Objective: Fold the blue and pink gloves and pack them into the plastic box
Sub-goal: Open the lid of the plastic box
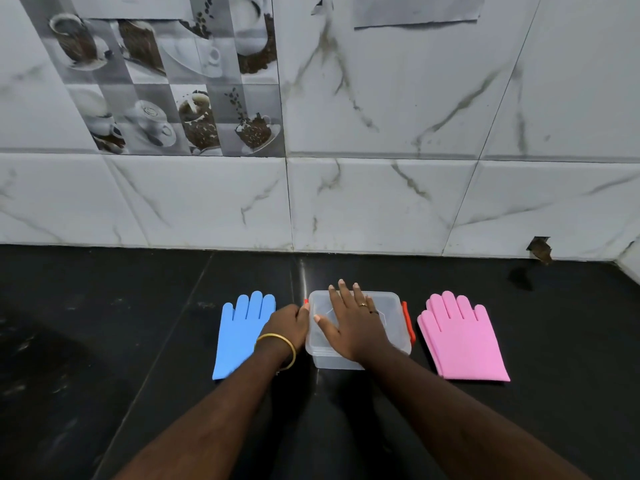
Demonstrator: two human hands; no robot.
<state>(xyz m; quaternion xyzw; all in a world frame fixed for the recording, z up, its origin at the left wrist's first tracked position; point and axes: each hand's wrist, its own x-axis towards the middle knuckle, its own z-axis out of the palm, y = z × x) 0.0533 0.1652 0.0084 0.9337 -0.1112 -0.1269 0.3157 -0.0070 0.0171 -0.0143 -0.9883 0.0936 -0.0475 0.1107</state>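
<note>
**Box Still Lidded as Glove Packing Begins**

While the blue gloves (242, 332) and pink gloves (462, 337) lie flat and unfolded on the dark counter (104, 323), one stack at each side of the plastic box (394, 341), the right hand (353, 323) presses its straight fingers on the lid (381, 306). The left hand (289, 323) curls its grip at the box's left edge, seemingly on a red latch (306, 301). Opening looks to be the step in hand; next, unclip both latches and lift the lid.

One plastic box (358, 341) with two red latches, one blue glove (239, 336), a pink glove stack (464, 341), two hands.
</note>
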